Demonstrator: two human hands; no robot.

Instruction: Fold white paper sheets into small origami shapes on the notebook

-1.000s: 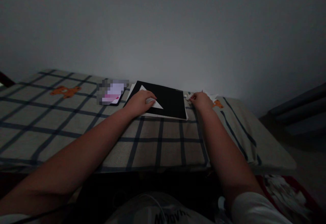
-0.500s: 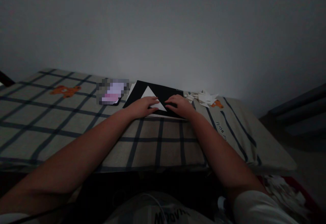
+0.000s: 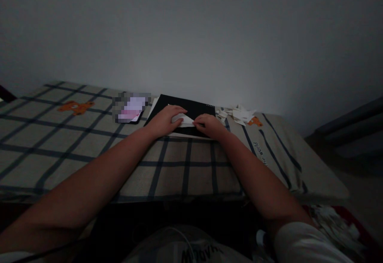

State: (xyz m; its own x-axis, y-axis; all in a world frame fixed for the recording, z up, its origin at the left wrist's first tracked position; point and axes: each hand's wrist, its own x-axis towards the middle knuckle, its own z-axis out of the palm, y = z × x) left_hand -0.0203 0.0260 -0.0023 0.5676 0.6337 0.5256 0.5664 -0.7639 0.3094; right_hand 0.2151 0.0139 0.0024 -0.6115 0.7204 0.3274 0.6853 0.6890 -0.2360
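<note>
Left hand (image 3: 163, 120): lies on the white folded paper (image 3: 184, 120), fingers curled over its left part.
Right hand (image 3: 209, 124): pinches the paper's right tip.
Paper: on the black board (image 3: 196, 111).
Board: on the checked bed cover (image 3: 89, 143).
Paper scraps (image 3: 239, 114): just right of the board.
Phone (image 3: 131, 109): just left of the board.

Both bare forearms stretched forward, converging. Left hand (image 3: 164, 120) palm down, fingers curled forward. Right hand (image 3: 209, 124) low beside it, fingertips seemingly pinched toward the left; dim light hides detail.
</note>
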